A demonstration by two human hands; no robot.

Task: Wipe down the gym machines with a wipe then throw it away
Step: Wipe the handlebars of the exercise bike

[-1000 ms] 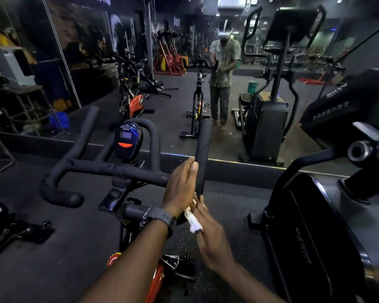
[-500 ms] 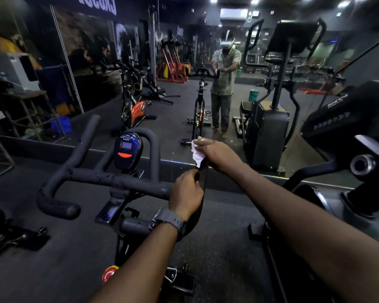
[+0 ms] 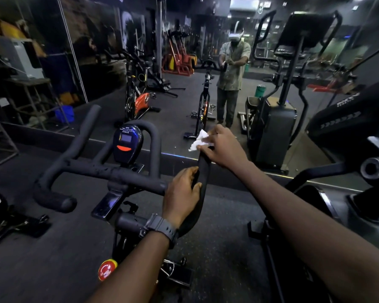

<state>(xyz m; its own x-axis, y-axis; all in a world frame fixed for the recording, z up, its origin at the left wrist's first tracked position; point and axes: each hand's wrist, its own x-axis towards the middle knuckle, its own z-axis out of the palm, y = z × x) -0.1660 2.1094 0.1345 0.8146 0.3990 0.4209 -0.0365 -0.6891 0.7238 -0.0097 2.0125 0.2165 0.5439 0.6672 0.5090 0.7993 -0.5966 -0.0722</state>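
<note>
A spin bike stands in front of me with black foam handlebars (image 3: 109, 171) and a small blue console (image 3: 127, 142). My left hand (image 3: 182, 193), with a dark watch on the wrist, grips the lower part of the right handlebar horn (image 3: 202, 169). My right hand (image 3: 223, 147) is closed over the tip of that same horn, pressing a crumpled white wipe (image 3: 198, 139) against it. Part of the wipe sticks out to the left of my fingers.
A wall mirror (image 3: 184, 84) ahead reflects me, the bike and other machines. A dark elliptical machine (image 3: 346, 193) stands close on my right. Another bike's base (image 3: 0, 215) lies at the left on the black rubber floor. A red knob (image 3: 106, 270) sits low on the bike's frame.
My right hand rose with the wipe from below my left hand up along the right horn to its tip. My left hand kept its grip on the horn.
</note>
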